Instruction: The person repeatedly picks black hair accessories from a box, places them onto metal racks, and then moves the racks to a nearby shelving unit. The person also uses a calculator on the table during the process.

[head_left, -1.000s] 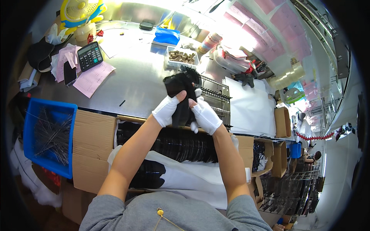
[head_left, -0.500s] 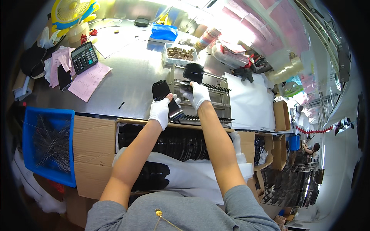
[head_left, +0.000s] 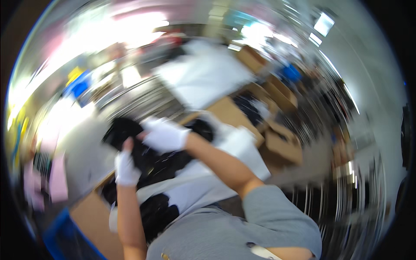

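Note:
The view is smeared by motion. My left hand (head_left: pixel 127 168), in a white glove with bare fingertips, is closed on black flat pieces (head_left: pixel 121 132), its thumb upright against them. My right hand (head_left: pixel 165 136), gloved the same way, reaches in from the right with its fingers closed at the edge of these pieces. How many pieces there are, I cannot tell. Below both hands lies an open cardboard box with glossy black wrapped items (head_left: pixel 162 167) and a white sheet (head_left: pixel 195 184) folded over its near side.
A metal rack (head_left: pixel 138 102) sits on the steel table (head_left: pixel 89 145) beyond my hands. White sheets (head_left: pixel 203 71) lie to its right. Cardboard boxes (head_left: pixel 281 145) stand at the right, and a blue bin (head_left: pixel 65 236) is at the lower left.
My view has swung to the right. Both hands have come away from the rack, back over the box, and drawn together; the black pieces that were held apart are now together.

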Demonstrator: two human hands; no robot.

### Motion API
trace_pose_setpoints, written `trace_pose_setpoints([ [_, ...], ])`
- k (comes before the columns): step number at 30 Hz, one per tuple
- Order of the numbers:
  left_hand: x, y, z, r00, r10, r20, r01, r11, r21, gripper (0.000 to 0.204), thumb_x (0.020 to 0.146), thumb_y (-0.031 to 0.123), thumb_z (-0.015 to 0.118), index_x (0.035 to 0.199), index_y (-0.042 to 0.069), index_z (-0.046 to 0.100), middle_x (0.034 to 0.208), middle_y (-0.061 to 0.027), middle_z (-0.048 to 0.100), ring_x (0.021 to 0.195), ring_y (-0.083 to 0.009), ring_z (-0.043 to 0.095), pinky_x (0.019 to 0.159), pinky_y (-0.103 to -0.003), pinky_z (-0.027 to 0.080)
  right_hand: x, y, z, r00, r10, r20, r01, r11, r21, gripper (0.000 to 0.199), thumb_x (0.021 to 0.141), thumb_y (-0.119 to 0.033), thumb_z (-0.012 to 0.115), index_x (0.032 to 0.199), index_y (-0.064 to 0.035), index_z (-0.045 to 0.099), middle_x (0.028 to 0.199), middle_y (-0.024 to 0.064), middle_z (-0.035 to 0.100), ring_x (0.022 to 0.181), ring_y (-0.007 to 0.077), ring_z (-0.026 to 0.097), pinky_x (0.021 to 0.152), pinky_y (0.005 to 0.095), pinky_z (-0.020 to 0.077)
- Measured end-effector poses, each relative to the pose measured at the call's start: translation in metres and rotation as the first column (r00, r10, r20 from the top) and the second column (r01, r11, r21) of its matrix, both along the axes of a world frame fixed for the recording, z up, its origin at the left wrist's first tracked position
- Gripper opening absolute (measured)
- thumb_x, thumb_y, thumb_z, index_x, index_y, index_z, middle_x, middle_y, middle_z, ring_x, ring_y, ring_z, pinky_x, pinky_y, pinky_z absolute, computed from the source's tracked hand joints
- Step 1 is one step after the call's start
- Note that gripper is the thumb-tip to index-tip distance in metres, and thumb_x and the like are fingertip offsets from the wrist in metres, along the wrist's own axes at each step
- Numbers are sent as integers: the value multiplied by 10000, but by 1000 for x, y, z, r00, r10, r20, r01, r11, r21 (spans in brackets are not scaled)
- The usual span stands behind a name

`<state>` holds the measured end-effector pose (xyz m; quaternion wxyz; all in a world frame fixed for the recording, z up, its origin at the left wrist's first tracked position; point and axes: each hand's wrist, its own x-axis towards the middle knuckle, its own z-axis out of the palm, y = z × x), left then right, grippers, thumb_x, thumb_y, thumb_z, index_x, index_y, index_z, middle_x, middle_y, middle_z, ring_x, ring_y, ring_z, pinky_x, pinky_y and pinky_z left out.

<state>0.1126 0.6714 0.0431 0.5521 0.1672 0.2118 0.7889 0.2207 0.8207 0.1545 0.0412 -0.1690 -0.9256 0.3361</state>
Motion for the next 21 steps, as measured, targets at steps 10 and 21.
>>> trace_pose_setpoints([
  [10, 107, 34, 27, 911, -58, -408, 62, 998, -5, 736, 970, 499, 627, 1527, 82, 389, 1440, -120, 523, 1301, -265, 530, 1126, -418, 389, 147, -52, -13, 847, -492, -203, 431, 858, -280, 502, 721, -287, 759, 1051, 52, 592, 907, 251, 685, 870, 405, 696, 779, 430, 563],
  [21, 180, 11, 70, 933, 200, -300, -276, 932, -235, 532, 1008, 247, 606, 1448, 69, 365, 1461, -216, 475, 1308, -347, 535, 1071, -496, 479, 183, -121, -34, 739, -653, -166, 628, 757, -179, 592, 727, -262, 769, 1195, 30, 552, 1009, 217, 629, 887, 389, 670, 780, 439, 551],
])
